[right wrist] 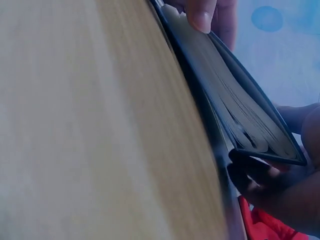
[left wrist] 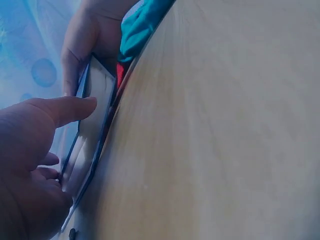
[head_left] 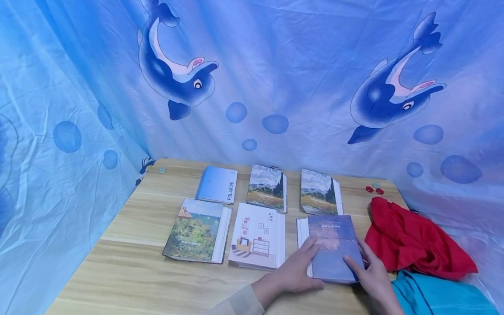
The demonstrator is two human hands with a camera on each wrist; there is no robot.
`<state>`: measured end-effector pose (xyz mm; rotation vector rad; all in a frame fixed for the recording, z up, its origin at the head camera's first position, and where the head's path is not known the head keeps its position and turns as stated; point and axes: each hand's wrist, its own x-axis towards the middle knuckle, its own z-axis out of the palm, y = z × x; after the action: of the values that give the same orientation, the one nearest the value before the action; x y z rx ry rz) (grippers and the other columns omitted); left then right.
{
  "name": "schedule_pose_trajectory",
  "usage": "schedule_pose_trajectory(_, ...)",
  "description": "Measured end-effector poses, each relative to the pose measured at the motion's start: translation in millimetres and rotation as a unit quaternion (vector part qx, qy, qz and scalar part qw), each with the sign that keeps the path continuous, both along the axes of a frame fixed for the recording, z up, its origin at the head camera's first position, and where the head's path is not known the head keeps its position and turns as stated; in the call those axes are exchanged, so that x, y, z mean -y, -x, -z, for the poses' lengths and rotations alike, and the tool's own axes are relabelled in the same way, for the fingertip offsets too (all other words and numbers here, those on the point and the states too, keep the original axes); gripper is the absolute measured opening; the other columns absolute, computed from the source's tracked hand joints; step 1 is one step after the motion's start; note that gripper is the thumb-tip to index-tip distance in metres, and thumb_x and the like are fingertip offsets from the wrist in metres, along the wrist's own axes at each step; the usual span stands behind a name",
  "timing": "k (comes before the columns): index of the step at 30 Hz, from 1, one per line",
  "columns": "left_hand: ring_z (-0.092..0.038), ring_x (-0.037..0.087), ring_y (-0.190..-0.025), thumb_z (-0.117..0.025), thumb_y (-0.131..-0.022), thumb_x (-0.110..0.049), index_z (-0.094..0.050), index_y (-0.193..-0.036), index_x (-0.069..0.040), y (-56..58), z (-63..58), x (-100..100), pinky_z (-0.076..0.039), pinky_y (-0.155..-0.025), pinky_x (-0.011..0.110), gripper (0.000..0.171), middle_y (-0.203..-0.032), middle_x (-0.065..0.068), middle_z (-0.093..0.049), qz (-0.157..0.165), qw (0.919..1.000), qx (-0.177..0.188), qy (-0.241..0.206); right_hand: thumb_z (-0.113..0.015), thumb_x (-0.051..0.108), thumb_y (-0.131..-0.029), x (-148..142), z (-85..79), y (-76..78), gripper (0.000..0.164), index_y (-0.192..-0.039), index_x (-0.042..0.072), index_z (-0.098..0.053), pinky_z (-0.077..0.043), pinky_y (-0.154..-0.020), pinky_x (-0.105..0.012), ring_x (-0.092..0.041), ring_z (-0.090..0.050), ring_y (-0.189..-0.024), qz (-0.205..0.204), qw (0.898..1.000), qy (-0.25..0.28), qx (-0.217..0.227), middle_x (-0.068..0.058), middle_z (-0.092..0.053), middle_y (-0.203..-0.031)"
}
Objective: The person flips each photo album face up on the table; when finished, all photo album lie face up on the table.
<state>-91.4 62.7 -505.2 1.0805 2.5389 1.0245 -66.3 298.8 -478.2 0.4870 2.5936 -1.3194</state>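
Observation:
A purple-blue photo album (head_left: pixel 334 258) with a pinkish patch on its cover lies at the right of the front row, and both hands hold it. My left hand (head_left: pixel 295 269) grips its left side, fingers on the cover edge and thumb along the near edge. At the right side, my right hand (head_left: pixel 372 273) has its thumb on the cover and its other fingers around the spine. In the right wrist view, the page block (right wrist: pixel 225 90) shows between the covers, with right-hand fingers (right wrist: pixel 250 175) under the spine. The left thumb (left wrist: pixel 75 109) crosses the page edges in the left wrist view.
Beside it lie an album with a room drawing (head_left: pixel 256 240) and a garden-cover album (head_left: pixel 193 232). Behind are a blue Polaroid album (head_left: pixel 218 183) and two landscape-cover albums (head_left: pixel 265 188). Red cloth (head_left: pixel 417 240), teal cloth (head_left: pixel 441 295) and small red discs (head_left: pixel 369 189) occupy the right.

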Motion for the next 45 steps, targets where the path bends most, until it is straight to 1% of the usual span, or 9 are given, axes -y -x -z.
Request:
schedule_pose_trajectory(5,-0.021,0.024,-0.153,-0.072,-0.091,-0.045,-0.031,-0.158,-0.004,0.5,-0.3,-1,-0.025,-0.12,0.03,0.089,-0.168,0.011,-0.018,-0.012,0.9997,0.005,-0.023,-0.067,0.051,-0.095,1,-6.2,1.1,0.101,-0.164,0.009,-0.006,-0.027,-0.116,-0.064,-0.046,-0.022,-0.147,0.013,0.999,0.045,-0.002,-0.027,-0.017,-0.164)
schedule_pose_trajectory(7,-0.024,0.025,-0.152,-0.068,-0.093,-0.047,-0.034,-0.157,-0.005,0.9,-1.0,-1,-0.027,-0.12,0.031,0.084,-0.167,0.011,-0.02,-0.017,0.9992,0.003,-0.035,-0.067,0.051,-0.094,2,-8.4,0.8,0.101,-0.163,0.01,-0.007,-0.035,-0.116,-0.056,-0.042,-0.024,-0.146,0.026,0.996,0.085,-0.004,-0.025,-0.018,-0.164)
schedule_pose_trajectory(12,-0.032,0.027,-0.149,-0.066,-0.094,-0.05,-0.038,-0.155,-0.011,0.4,-2.0,-3,-0.033,-0.117,0.033,0.078,-0.166,0.011,-0.025,-0.027,0.9977,-0.014,-0.06,-0.059,0.046,-0.101,3,-12.5,-3.4,0.08,-0.161,0.018,-0.015,-0.048,-0.091,-0.018,-0.022,-0.034,-0.134,0.062,0.968,0.244,-0.023,-0.01,-0.023,-0.16)
schedule_pose_trajectory(15,-0.034,0.027,-0.148,-0.067,-0.094,-0.05,-0.041,-0.154,-0.014,-0.9,-1.6,-4,-0.035,-0.116,0.034,0.075,-0.166,0.009,-0.026,-0.031,0.9966,-0.018,-0.074,-0.045,0.044,-0.107,0,-13.4,-9.4,0.063,-0.16,0.022,-0.016,-0.047,-0.086,-0.013,-0.007,-0.041,-0.123,0.033,0.95,0.306,-0.049,0.006,-0.029,-0.15)
schedule_pose_trajectory(18,-0.035,0.026,-0.147,-0.067,-0.094,-0.049,-0.043,-0.153,-0.018,-2.1,-0.6,-6,-0.036,-0.115,0.035,0.071,-0.166,0.006,-0.025,-0.035,0.9952,-0.011,-0.091,-0.029,0.039,-0.111,-3,-11.7,-15.7,0.051,-0.159,0.025,-0.017,-0.05,-0.088,-0.015,0.004,-0.049,-0.117,-0.03,0.924,0.364,-0.113,0.018,-0.04,-0.14)
schedule_pose_trajectory(22,-0.033,0.025,-0.148,-0.066,-0.095,-0.048,-0.04,-0.154,-0.024,-3.8,0.4,-8,-0.036,-0.116,0.038,0.069,-0.167,0.002,-0.023,-0.033,0.9923,0.014,-0.119,-0.017,0.028,-0.113,-2,-9.4,-18.8,0.047,-0.159,0.024,-0.026,-0.054,-0.093,-0.023,-0.002,-0.057,-0.122,-0.102,0.861,0.459,-0.196,0.017,-0.054,-0.142)
schedule_pose_trajectory(25,-0.03,0.026,-0.149,-0.065,-0.096,-0.049,-0.037,-0.156,-0.027,-5.3,-0.2,-9,-0.036,-0.116,0.041,0.07,-0.167,0.002,-0.021,-0.026,0.9902,0.03,-0.134,-0.018,0.023,-0.113,1,-11.3,-19.2,0.047,-0.159,0.023,-0.029,-0.055,-0.095,-0.025,-0.005,-0.057,-0.124,-0.114,0.84,0.486,-0.214,0.013,-0.052,-0.145)
schedule_pose_trajectory(35,-0.029,0.026,-0.15,-0.068,-0.095,-0.044,-0.038,-0.156,-0.025,-8.4,-4.9,-8,-0.033,-0.118,0.043,0.07,-0.168,0.002,-0.021,-0.02,0.9835,0.052,-0.172,-0.03,0.011,-0.112,9,-24.9,-18.5,0.047,-0.159,0.011,-0.03,-0.057,-0.09,-0.024,-0.003,-0.059,-0.12,-0.081,0.892,0.377,-0.234,0.008,-0.052,-0.14)
schedule_pose_trajectory(45,-0.03,0.026,-0.149,-0.066,-0.096,-0.041,-0.045,-0.152,-0.026,-10.2,-3.8,-5,-0.031,-0.119,0.042,0.062,-0.166,0.0,-0.027,-0.038,0.9712,0.093,-0.216,-0.043,0.006,-0.108,22,-30.6,-15.7,0.05,-0.157,0.007,-0.032,-0.058,-0.082,-0.023,-0.005,-0.062,-0.109,-0.039,0.916,0.332,-0.224,0.004,-0.05,-0.137)
